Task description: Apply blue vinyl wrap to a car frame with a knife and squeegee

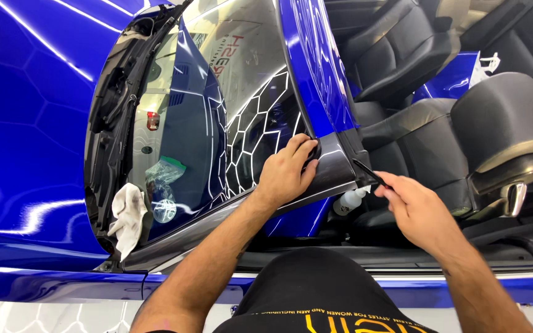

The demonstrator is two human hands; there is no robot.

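I lean over a glossy blue open-top car (26,123). My left hand (286,171) lies flat on the dark grey film-covered windshield pillar (334,169), fingers pressing near the edge where blue wrap (316,68) meets it. My right hand (417,209) pinches a thin black tool (368,172) whose tip touches the pillar's rear edge by the door opening. The windshield (217,111) reflects a white hexagon light pattern.
A white cloth (128,216) lies at the windshield base beside a crumpled clear plastic bag (161,185). Black wipers (124,92) run along the glass edge. A white squeeze bottle (350,200) sits inside near the black leather seats (464,135).
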